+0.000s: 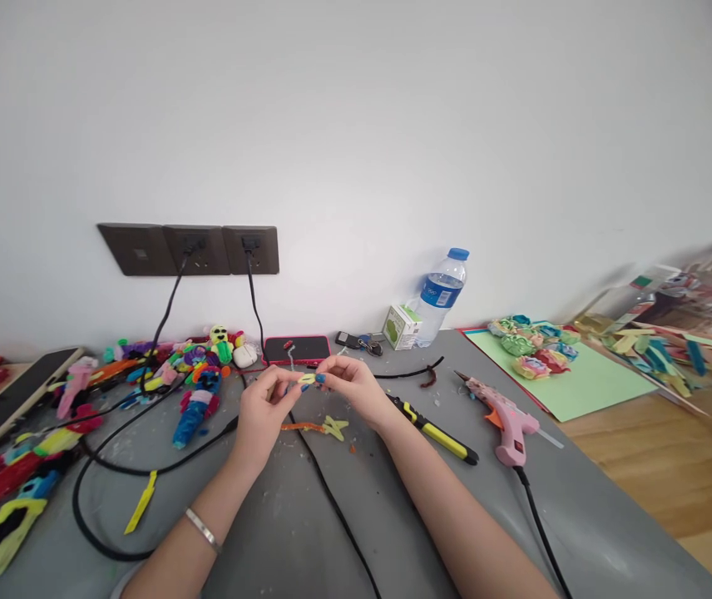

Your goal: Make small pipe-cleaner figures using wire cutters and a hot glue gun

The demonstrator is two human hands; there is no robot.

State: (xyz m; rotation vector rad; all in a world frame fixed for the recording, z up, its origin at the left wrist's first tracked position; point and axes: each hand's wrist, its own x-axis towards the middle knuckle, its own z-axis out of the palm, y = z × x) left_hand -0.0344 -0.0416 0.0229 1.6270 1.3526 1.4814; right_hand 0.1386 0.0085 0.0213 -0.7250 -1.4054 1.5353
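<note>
Both my hands meet above the grey table (306, 532), pinching a small pale-yellow piece (307, 379) between their fingertips. My left hand (265, 409), with a silver bracelet on its wrist, grips the piece's left end. My right hand (356, 384), with blue-painted nails, grips its right end. Just below them on the table lie a yellow star-like cut-out (334, 428) and an orange strip (299, 427).
A pink glue gun (506, 420) and a yellow-black tool (434, 430) lie right of my hands. Black cables (324, 491) cross the table. Colourful craft figures (197, 374) crowd the left. A phone (297, 349), water bottle (442, 296), small carton (401, 326) and green sheet (574, 378) sit behind.
</note>
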